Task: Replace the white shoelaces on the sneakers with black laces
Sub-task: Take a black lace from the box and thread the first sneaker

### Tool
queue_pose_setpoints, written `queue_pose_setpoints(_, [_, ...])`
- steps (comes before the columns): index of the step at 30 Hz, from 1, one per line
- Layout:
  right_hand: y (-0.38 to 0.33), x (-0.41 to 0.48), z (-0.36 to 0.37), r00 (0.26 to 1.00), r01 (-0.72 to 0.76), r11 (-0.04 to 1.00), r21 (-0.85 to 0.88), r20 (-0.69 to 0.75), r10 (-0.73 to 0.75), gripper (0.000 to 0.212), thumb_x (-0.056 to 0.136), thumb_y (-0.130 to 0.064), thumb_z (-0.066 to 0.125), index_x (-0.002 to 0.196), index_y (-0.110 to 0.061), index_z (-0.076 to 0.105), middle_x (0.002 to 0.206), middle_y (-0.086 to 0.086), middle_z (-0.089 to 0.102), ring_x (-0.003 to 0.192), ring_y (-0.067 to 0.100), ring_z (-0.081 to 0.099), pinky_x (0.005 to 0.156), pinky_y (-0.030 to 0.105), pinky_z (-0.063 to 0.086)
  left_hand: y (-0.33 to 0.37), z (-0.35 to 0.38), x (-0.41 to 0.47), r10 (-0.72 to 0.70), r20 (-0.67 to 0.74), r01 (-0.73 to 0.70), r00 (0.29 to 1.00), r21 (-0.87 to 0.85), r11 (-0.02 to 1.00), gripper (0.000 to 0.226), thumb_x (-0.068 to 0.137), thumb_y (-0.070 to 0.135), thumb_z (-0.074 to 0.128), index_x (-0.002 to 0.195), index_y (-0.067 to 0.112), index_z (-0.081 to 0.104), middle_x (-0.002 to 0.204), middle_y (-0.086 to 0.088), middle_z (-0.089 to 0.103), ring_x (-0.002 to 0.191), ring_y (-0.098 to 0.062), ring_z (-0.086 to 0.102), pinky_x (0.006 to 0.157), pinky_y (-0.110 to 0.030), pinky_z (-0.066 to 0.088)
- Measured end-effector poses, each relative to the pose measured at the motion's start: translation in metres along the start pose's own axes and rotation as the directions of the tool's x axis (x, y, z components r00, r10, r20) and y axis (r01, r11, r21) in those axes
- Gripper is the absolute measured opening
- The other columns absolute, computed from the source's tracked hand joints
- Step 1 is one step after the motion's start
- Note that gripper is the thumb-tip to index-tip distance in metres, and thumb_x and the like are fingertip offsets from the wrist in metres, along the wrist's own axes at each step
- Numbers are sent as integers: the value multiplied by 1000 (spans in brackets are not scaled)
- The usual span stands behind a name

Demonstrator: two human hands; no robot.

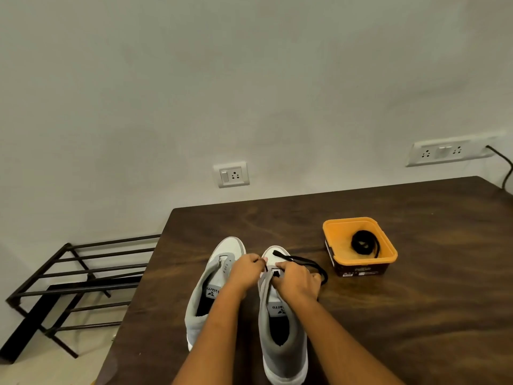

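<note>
Left sneaker label [212, 292] reads "Velarro"; right sneaker label [279, 308] shows "arro".

Dark glossy wood table [388, 315], matt cloth sneakers [283, 343] (orange plastic tub [388, 250]).

Dark wooden table [416, 315]; black rack [69, 279], seemingly metal, on floor left; wall socket [232, 175] behind

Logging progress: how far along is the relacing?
Done: no white laces show. In hand: left hand and right hand work a black lace into the toe eyelets of the right sneaker. Left: its upper eyelets, then the left sneaker; a coiled lace waits in the tub.
</note>
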State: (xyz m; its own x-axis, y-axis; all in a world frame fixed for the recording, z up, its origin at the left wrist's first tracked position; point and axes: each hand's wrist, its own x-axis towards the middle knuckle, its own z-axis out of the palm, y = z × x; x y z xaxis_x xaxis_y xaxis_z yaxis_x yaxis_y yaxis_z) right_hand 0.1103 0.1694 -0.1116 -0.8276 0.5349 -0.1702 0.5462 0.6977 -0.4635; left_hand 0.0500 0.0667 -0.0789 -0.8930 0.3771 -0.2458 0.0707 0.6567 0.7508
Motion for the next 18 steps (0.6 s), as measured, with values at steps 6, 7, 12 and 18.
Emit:
queue_pose_setpoints(6, [-1, -1, 3, 1000, -14, 1000, -9, 5, 14, 38, 90, -44, 51, 128, -42, 54, 123, -6, 64, 117, 17, 55, 99, 39, 31, 8, -28, -11, -174, -42, 34, 984, -911, 411, 34, 99, 21, 43, 65, 15, 41, 41, 8, 30, 27, -4, 19, 28, -17, 15])
queue_pose_setpoints(7, [-1, -1, 2, 1000, -18, 1000, -5, 12, 18, 38, 90, -44, 51, 128, -42, 54, 123, -5, 63, 118, 17, 55, 100, 39, 31, 7, -28, -14, -173, -31, 51, 984, -891, 450, 35, 98, 21, 43, 64, 16, 41, 41, 8, 30, 28, -5, 19, 29, -17, 15])
queue_pose_setpoints(12, [10, 1, -2, 998, -17, 978, 207, 59, 5, 34, 93, -40, 51, 126, -36, 59, 126, -4, 62, 119, 19, 55, 101, 35, 39, 5, -43, -22, -181, -22, 163, 983, -335, 928, 35, 91, 13, 45, 56, 13, 42, 52, -3, 33, 36, -13, 22, 41, -19, 16])
queue_pose_setpoints(18, [44, -3, 8, 998, 52, 942, 331, -38, -42, 26, 95, -13, 53, 117, -15, 67, 119, 2, 66, 112, 16, 58, 93, 22, 41, 0, -41, -31, -346, 149, 230, 926, 502, 833, 39, 92, 40, 55, 111, 7, 62, 101, -8, 65, 81, -20, 61, 78, -27, 48])
